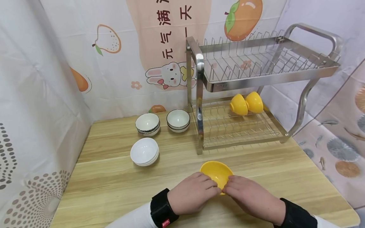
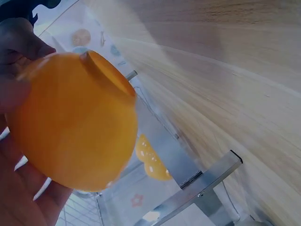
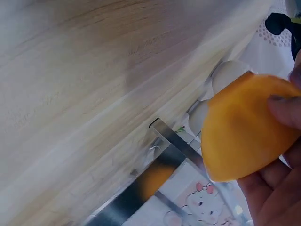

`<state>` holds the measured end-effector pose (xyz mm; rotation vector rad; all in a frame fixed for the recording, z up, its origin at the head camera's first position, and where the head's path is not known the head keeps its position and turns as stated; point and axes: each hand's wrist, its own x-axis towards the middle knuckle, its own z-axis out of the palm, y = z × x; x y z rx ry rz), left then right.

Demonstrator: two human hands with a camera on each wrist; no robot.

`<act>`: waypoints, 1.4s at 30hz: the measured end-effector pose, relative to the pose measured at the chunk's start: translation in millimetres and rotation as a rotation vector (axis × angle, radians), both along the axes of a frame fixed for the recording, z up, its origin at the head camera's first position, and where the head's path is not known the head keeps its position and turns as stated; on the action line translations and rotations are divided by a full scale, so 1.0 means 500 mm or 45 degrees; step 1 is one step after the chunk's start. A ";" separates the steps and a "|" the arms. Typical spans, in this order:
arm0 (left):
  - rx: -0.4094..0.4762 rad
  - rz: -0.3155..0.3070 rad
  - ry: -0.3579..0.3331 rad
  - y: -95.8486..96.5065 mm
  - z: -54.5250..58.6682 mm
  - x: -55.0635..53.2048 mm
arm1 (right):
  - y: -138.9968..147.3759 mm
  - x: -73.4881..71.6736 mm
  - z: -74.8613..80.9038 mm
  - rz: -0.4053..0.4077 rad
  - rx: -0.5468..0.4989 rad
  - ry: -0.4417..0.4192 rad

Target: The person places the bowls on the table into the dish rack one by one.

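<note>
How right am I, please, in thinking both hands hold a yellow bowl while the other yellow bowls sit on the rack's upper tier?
Almost: the head view shows the other yellow bowls on the lower tier, not the upper; the left hand and right hand hold a yellow bowl.

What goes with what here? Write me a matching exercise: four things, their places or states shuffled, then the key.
Things
1. Nearest yellow bowl
2. Metal dish rack
3. Plain white bowls
4. Rabbit picture

Places and states
A. Stacked on the wooden table
B. Printed on the backdrop cloth
C. Held by the left hand and right hand
D. Two-tiered, with yellow bowls on its lower tier

Right pairs: 1-C, 2-D, 3-A, 4-B
</note>
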<state>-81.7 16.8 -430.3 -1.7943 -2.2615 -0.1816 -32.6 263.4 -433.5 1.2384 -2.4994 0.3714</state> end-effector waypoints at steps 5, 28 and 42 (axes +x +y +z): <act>0.294 0.032 0.070 0.006 0.009 -0.007 | 0.029 -0.025 0.008 -0.211 -0.211 -0.058; 0.048 0.023 0.060 0.078 -0.019 -0.025 | 0.161 -0.384 0.077 -0.652 -1.167 -1.264; -0.031 0.055 0.106 0.077 -0.028 -0.041 | 0.147 -0.502 0.029 -0.842 -1.014 -1.316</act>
